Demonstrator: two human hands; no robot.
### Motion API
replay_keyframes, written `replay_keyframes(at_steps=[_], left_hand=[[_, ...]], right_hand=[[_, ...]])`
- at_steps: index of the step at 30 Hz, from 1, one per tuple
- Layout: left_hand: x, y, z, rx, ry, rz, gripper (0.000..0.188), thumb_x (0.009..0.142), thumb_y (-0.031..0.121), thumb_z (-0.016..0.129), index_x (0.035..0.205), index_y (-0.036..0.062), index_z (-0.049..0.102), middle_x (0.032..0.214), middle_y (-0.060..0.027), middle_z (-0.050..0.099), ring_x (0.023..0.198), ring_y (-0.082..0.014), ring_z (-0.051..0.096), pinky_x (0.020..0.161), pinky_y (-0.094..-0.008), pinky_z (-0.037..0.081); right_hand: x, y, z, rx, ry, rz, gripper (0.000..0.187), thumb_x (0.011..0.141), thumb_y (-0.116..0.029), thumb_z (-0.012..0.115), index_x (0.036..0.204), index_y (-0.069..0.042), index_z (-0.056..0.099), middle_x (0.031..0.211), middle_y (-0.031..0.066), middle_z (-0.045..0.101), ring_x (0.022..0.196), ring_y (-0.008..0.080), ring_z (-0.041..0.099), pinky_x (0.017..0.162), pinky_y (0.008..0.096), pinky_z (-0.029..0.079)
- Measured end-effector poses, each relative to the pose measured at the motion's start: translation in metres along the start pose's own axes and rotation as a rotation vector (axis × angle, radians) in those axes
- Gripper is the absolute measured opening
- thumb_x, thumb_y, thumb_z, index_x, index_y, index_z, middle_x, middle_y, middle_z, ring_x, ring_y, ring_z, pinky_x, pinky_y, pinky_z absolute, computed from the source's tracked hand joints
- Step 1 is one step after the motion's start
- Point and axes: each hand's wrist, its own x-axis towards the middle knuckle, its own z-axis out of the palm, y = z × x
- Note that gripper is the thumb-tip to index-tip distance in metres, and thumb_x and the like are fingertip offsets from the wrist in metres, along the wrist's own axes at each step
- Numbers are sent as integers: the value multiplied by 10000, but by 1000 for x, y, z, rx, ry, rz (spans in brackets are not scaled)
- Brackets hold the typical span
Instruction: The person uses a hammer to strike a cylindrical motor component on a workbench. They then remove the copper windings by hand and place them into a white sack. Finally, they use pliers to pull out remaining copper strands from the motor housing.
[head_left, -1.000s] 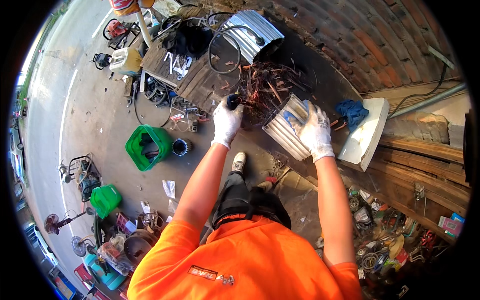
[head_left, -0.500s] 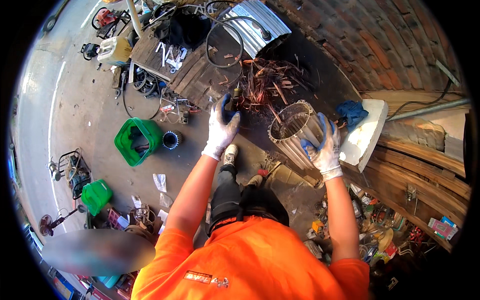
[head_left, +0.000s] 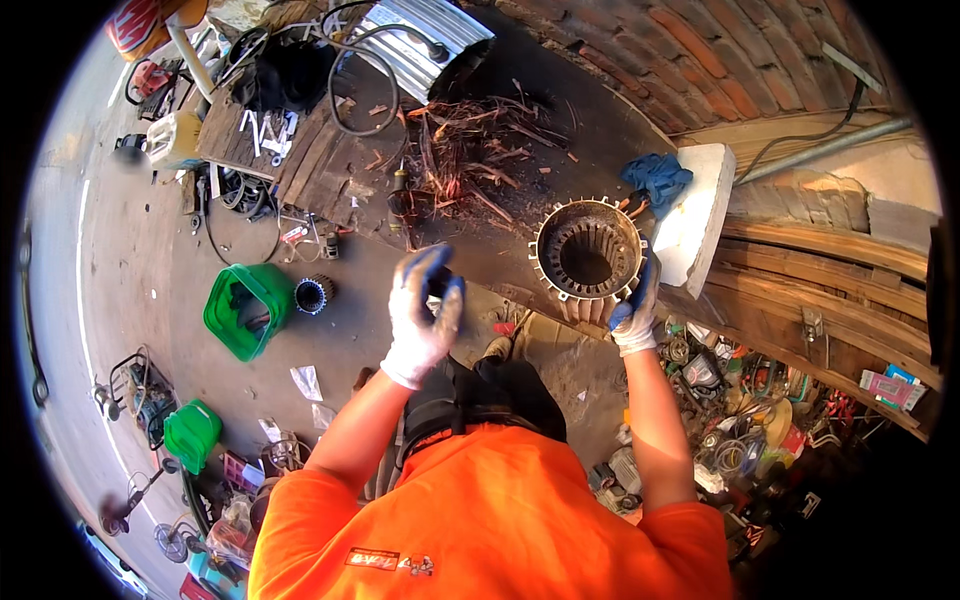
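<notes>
With the motor housing (head_left: 566, 220) as the dial's centre, the right hand (head_left: 640, 305) was against its side at four o'clock; the left hand (head_left: 425, 310) hung apart between eight and nine; at ten, on the bench (head_left: 590, 130), lay the scrap heap (head_left: 470, 165) – the screwdriver (head_left: 401, 185) just left of it; the second housing (head_left: 425, 55) stood at eleven, behind the heap; the cloth (head_left: 656, 182) lay between one and two, beside the slab (head_left: 703, 215); farther out, toward nine, sat the bucket (head_left: 237, 343) – the cylinder (head_left: 322, 291) just right of it.
</notes>
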Motion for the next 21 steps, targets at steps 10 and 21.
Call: replay_keyframes(at_steps=[10,21], left_hand=[[-10,18,103,-685,-519,-543,790,885,166,716,1480,-4,225,1214,-161,584,1043,-188,617,902,-342,509],[-37,16,123,-147,-598,-201,843,853,165,748,1471,-10,202,1274,-148,520,1066,-215,604,883,-353,514]], right_hand=[[-39,10,-41,116,-247,183,1017,845,-737,471,1453,56,278,1457,269,361,1342,401,371,1105,450,297],[-101,50,-55,196,-344,286,911,857,-595,605,1427,56,320,1414,280,409,1334,411,380,1108,452,306]])
